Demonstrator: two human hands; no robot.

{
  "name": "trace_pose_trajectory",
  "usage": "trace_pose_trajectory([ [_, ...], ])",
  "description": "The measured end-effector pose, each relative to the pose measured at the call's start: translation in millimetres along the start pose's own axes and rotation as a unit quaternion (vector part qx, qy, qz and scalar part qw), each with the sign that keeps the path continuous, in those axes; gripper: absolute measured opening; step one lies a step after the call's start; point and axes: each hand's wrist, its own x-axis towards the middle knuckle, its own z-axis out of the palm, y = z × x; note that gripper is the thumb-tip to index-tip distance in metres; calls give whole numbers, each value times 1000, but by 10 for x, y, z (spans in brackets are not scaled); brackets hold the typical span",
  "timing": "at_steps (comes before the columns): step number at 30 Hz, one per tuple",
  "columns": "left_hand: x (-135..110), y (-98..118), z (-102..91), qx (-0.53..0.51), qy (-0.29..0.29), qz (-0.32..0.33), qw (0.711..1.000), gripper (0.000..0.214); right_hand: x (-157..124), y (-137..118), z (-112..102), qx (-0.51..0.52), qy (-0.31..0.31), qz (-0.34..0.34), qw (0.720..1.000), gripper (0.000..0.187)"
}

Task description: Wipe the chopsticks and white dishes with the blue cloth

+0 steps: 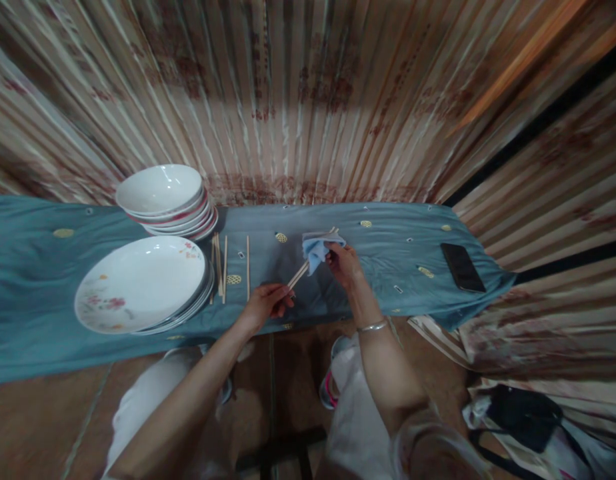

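Between my hands a pair of chopsticks [299, 274] slants up to the right above the table. My left hand [271, 303] is closed around their lower end. With my right hand [344, 263] I pinch a light blue cloth [315, 249], which is wrapped around the upper part of the chopsticks. Their far tips poke out just past the cloth. Several loose chopsticks [225, 270] lie on the cloth-covered table to the left of my left hand.
A stack of plates [143, 283] stands on the blue-green tablecloth [268, 220] at the left, with a stack of bowls [163, 190] behind it. A black phone [462, 267] lies near the right end. A pleated curtain [288, 100] hangs along the back.
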Motion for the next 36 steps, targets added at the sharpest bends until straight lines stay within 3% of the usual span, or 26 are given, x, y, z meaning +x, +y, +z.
trace_pose_trajectory([
  [12, -19, -46, -5, 13, -14, -6, 1000, 41, 90, 19, -100, 30, 17, -15, 999, 20],
  [36, 2, 21, 3, -32, 5, 21, 999, 44, -258, 212, 322, -16, -68, 66, 995, 22],
])
